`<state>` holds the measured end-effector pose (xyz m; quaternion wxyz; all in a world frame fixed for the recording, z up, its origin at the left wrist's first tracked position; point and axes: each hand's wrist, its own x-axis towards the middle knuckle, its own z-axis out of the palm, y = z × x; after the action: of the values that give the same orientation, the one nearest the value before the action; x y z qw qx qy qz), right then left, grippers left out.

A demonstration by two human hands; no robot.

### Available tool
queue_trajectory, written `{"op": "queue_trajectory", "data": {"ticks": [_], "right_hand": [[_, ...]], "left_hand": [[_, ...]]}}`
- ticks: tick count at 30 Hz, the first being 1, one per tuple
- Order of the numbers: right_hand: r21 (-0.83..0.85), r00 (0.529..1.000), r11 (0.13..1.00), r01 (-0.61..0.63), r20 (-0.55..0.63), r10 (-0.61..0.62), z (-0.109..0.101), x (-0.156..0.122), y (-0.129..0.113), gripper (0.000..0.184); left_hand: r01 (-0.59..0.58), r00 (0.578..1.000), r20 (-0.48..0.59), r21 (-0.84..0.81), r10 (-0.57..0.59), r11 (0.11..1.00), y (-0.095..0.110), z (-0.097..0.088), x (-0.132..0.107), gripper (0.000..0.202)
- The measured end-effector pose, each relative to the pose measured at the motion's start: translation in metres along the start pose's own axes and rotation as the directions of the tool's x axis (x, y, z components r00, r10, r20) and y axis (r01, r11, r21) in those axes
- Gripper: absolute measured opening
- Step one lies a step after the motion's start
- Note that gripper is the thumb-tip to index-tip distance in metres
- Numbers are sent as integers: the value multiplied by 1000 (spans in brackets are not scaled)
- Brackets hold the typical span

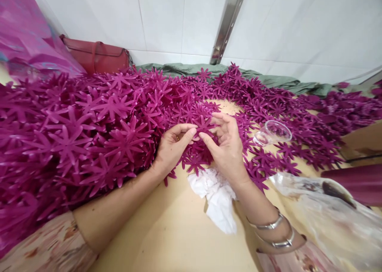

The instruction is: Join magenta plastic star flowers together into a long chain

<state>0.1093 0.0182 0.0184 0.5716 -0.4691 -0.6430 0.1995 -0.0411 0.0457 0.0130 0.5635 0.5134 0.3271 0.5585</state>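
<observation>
A magenta, star-shaped artificial flower piece [203, 125] with several narrow petals is between my two hands. My left hand [176, 142] pinches its left side between thumb and index finger. My right hand [228, 144] has its thumb on the flower's lower edge, with the other fingers curled at its right side. Directly beneath my hands lie more of the same flower pieces [193, 162]. To the left rises a large heap of them [110, 136], close to my left hand and forearm. A crumpled white tissue [219, 212] lies below my right hand.
A clear plastic cup [277, 131] lies on its side among flower pieces [262, 158] on the right. Nearer is a clear plastic bag [337, 224]. Along the tiled wall [167, 17] are a red handbag [98, 56], green cloth [179, 68] and a metal post [228, 25].
</observation>
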Motion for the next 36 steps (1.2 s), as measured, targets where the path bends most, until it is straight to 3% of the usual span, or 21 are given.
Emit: {"op": "queue_trajectory", "data": {"ticks": [4, 7, 13, 22, 30, 36], "right_hand": [[-135, 994, 987, 88, -45, -95, -3, 0, -1, 30], [-139, 994, 985, 98, -42, -104, -5, 1, -3, 17], [-174, 991, 976, 129, -25, -135, -4, 1, -8, 10], [-317, 973, 933, 169, -95, -208, -8, 3, -4, 11], [-268, 987, 956, 122, -66, -145, -9, 2, -8, 6], [-262, 991, 957, 122, -28, -134, -10, 3, -9, 10]], "left_hand": [[6, 1000, 18, -13, -5, 1000, 0, 0, 0, 22], [-21, 999, 29, -30, 22, 999, -2, 1, 1, 20], [-3, 996, 88, -28, 6, 1000, -3, 0, 0, 19], [50, 988, 151, -110, -33, 993, -9, 1, 1, 29], [87, 986, 156, -158, -63, 984, -12, 0, 1, 32], [80, 988, 135, -77, -69, 994, -4, 2, -1, 24]]}}
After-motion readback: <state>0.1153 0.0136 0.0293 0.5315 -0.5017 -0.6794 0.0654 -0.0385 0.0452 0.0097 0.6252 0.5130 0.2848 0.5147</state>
